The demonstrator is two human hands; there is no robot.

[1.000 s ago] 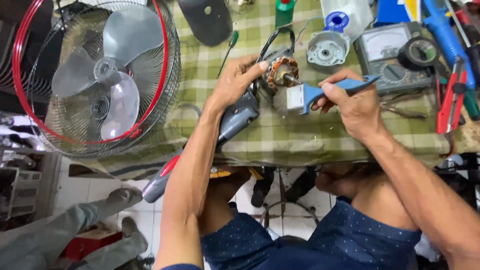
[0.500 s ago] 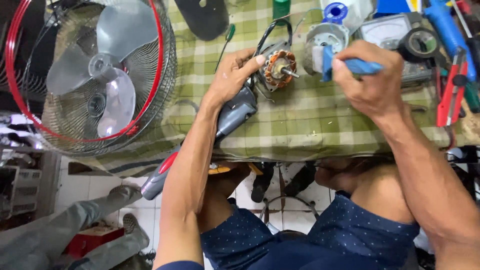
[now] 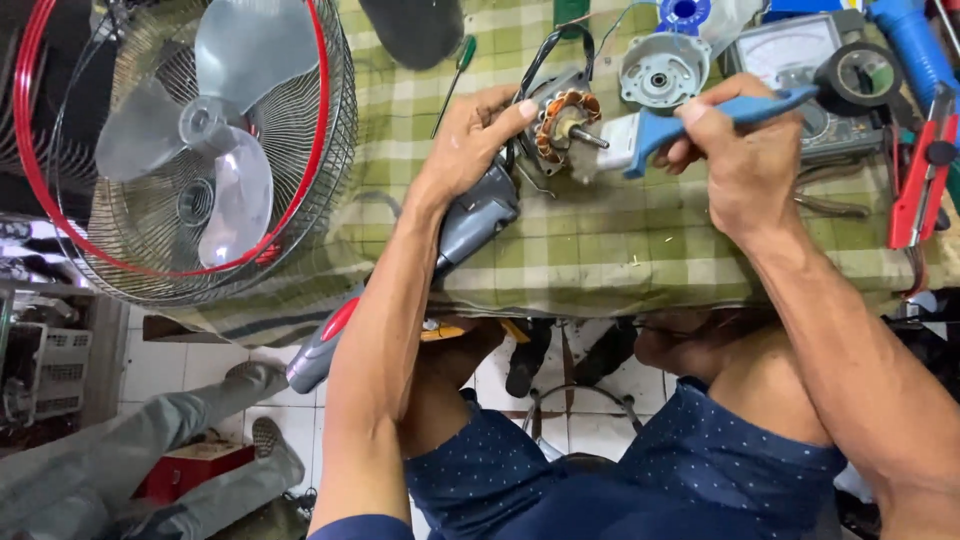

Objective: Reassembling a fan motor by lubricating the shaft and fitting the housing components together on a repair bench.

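Resting on a green checked tablecloth [image 3: 620, 250], a small fan motor [image 3: 562, 125] with exposed copper windings and a steel shaft pointing to the right is gripped from the left by the left hand [image 3: 470, 140], whose fingers are curled around the motor housing with the thumb laid along its upper edge. A paintbrush with a blue handle [image 3: 700, 115] is held in the right hand [image 3: 745, 165], the fingers being closed firmly about the handle; the pale bristle end is directed at the shaft and is seen just beside its tip, though contact cannot be confirmed. Black wires are seen looping up from the back of the motor. A grey power tool with a red end [image 3: 420, 270] is lying under the left forearm and is overhanging the near table edge. A round metal motor cover [image 3: 660, 70] is placed just behind the motor, and an analogue test meter [image 3: 790, 55] with a roll of black tape [image 3: 862, 72] on it is located behind the right hand. Red-handled pliers [image 3: 920, 180] are noted at the far right, and a green-handled screwdriver [image 3: 455, 80] to the left of the motor. A fan with a wire guard, red rim and translucent blades [image 3: 200, 150] is positioned at the left end of the table. Another person's grey-trousered legs [image 3: 150, 450] are visible on the tiled floor at lower left.
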